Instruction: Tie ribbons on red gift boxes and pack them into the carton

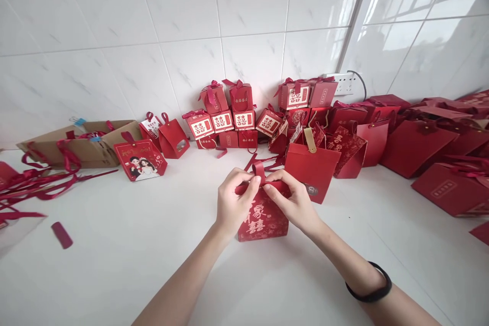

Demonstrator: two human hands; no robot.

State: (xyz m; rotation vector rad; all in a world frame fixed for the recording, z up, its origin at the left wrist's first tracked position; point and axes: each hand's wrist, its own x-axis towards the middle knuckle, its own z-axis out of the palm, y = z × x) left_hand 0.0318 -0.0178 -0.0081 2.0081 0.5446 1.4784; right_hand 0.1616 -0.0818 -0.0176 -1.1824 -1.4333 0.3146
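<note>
A red gift box [269,221] with pale Chinese lettering stands upright on the white table in front of me. A red strap loop [259,169] rises from its top edge. My left hand [237,198] pinches the box's top edge beside the loop, thumb at the front. On the other side of the loop, my right hand [292,198] grips the same edge, thumb and fingers pressed together. The fingers partly hide the top of the box and the loop's base. Just behind my right hand stands a plain red bag [319,168] with a gold tab.
Small stacked red boxes [222,121] line the tiled wall. A cardboard box [103,150] with ribbons is at the left, beside a box with a cartoon couple [141,160]. Many larger red boxes [420,135] crowd the right. A dark red strip [61,235] lies at the left.
</note>
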